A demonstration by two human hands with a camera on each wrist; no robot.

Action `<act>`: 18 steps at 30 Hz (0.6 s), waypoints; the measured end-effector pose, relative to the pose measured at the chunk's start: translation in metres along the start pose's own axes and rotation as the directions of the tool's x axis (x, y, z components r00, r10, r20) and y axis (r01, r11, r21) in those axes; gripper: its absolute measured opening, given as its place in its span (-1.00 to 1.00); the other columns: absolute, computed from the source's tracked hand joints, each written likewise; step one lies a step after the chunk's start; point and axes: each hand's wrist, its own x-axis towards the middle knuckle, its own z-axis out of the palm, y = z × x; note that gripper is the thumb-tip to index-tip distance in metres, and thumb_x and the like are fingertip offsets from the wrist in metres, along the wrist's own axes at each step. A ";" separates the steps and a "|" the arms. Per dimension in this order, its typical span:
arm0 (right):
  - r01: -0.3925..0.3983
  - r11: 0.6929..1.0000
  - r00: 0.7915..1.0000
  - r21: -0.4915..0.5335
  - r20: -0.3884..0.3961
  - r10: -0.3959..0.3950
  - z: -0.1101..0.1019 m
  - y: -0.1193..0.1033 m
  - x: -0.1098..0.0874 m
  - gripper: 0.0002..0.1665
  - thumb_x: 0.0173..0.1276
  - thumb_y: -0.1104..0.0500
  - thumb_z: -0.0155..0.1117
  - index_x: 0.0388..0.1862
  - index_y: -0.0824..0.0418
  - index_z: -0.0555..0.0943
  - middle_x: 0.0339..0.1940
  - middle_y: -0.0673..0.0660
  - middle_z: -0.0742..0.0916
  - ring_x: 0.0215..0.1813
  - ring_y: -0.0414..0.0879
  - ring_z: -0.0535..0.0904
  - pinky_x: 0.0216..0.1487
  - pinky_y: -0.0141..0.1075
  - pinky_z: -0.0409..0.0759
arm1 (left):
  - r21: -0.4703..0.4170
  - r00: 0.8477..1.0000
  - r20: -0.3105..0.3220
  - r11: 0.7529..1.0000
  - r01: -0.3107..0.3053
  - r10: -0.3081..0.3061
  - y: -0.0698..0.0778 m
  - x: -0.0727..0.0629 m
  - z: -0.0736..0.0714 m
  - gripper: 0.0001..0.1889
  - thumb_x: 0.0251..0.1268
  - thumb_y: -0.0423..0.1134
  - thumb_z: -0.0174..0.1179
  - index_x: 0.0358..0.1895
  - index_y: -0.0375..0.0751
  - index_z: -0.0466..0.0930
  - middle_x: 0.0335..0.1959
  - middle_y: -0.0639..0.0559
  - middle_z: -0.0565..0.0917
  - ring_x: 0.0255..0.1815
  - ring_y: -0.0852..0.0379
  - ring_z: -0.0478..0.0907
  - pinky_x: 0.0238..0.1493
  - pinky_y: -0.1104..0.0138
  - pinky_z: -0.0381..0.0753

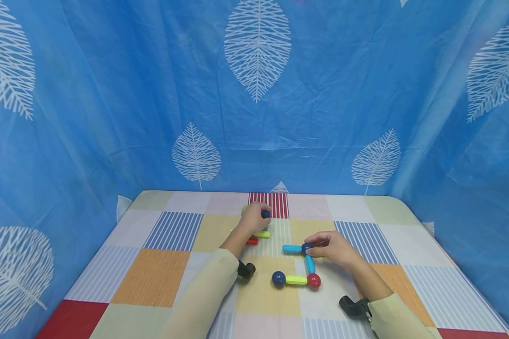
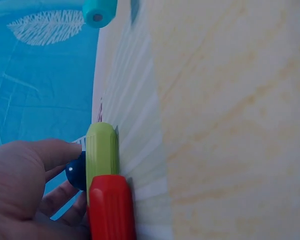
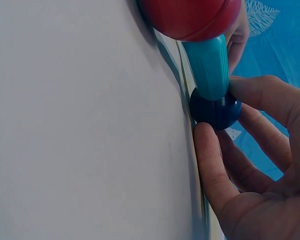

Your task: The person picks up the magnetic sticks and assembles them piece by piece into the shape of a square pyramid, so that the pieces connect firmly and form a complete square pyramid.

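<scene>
While the left hand (image 1: 253,219) pinches a far blue ball (image 1: 266,214) near the middle of the back edge of the table (image 1: 152,278), in the head view the right hand (image 1: 332,247) pinches a joint blue ball (image 1: 306,248) right of the table's middle. From that ball a cyan rod (image 1: 291,249) points towards the left edge, and a second cyan rod (image 1: 310,264) runs frontwards to a red ball (image 1: 314,281); a yellow rod (image 1: 296,280) links this to an end blue ball (image 1: 278,279). A lime rod (image 1: 261,234) and a red rod (image 1: 252,241) lie beside the left wrist. In the left wrist view, thumb and fingers flank the far blue ball, partly hidden behind the lime rod; whether those two touch cannot be told. In the right wrist view, the fingertips press the joint blue ball from opposite sides, the second cyan rod meeting it.
</scene>
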 end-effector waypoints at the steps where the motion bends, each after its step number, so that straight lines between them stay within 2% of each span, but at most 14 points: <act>1: 0.000 1.000 1.000 -0.001 -0.001 0.000 0.000 0.000 0.000 -0.65 0.21 0.18 0.56 -0.01 0.22 0.77 -0.06 0.16 0.80 -0.08 -0.03 0.63 -0.13 -0.26 0.64 | 0.005 1.000 0.002 1.000 -0.008 0.008 0.000 0.000 0.000 -0.65 0.36 -0.30 0.34 0.18 -0.15 0.68 0.29 -0.16 0.59 0.39 -0.14 0.49 0.41 0.01 0.50; 5: -0.001 1.000 1.000 -0.005 -0.001 0.001 0.000 -0.001 -0.001 -0.65 0.22 0.18 0.55 -0.01 0.22 0.77 -0.06 0.16 0.80 -0.08 -0.03 0.63 -0.14 -0.26 0.64 | 0.023 1.000 0.007 0.999 -0.023 0.023 -0.001 0.001 0.000 -0.67 0.33 -0.33 0.34 0.15 -0.18 0.70 0.25 -0.18 0.60 0.36 -0.14 0.50 0.42 0.02 0.49; 13: 0.002 1.000 1.000 -0.001 0.002 -0.002 0.000 -0.001 -0.001 -0.65 0.23 0.18 0.55 0.00 0.22 0.77 -0.05 0.16 0.80 -0.09 -0.03 0.62 -0.16 -0.28 0.64 | 0.011 1.000 0.011 1.000 -0.011 0.011 -0.005 0.003 0.002 -0.70 0.30 -0.33 0.38 0.09 -0.16 0.70 0.20 -0.12 0.66 0.34 -0.12 0.53 0.44 -0.01 0.45; 18: 0.006 1.000 1.000 0.004 -0.001 -0.006 0.000 -0.001 -0.001 -0.65 0.23 0.18 0.55 -0.01 0.23 0.77 -0.06 0.17 0.80 -0.10 -0.04 0.62 -0.17 -0.28 0.64 | -0.010 0.999 0.017 0.999 -0.033 0.033 -0.004 0.000 0.003 -0.71 0.31 -0.29 0.39 0.09 -0.09 0.72 0.18 -0.09 0.68 0.27 -0.09 0.58 0.37 0.03 0.54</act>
